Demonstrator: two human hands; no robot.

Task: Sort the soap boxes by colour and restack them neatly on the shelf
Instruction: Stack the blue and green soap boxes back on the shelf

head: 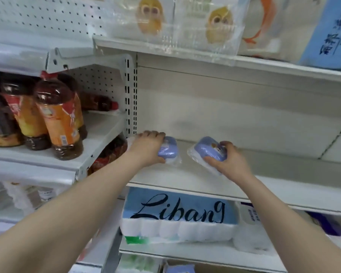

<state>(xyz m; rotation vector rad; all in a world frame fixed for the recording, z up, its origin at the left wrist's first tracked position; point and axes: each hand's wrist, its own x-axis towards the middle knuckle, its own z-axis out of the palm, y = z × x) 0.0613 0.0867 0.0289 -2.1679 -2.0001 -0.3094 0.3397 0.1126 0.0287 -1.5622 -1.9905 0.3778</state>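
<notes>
Left hand gripping wrapped blue soap box at left edge of shelf, near back panel. Right hand gripping second blue soap box, tilted, just beside first, boxes sitting apart.

Two soap boxes are present, both pale blue-violet with rounded corners, each sealed in clear plastic wrap.

- The left soap box lies roughly level at the left rear of the white shelf, gripped by the left hand.
- The right soap box is tilted, its labelled top facing left. It is gripped by the right hand.

The boxes are near each other but do not touch.
</notes>
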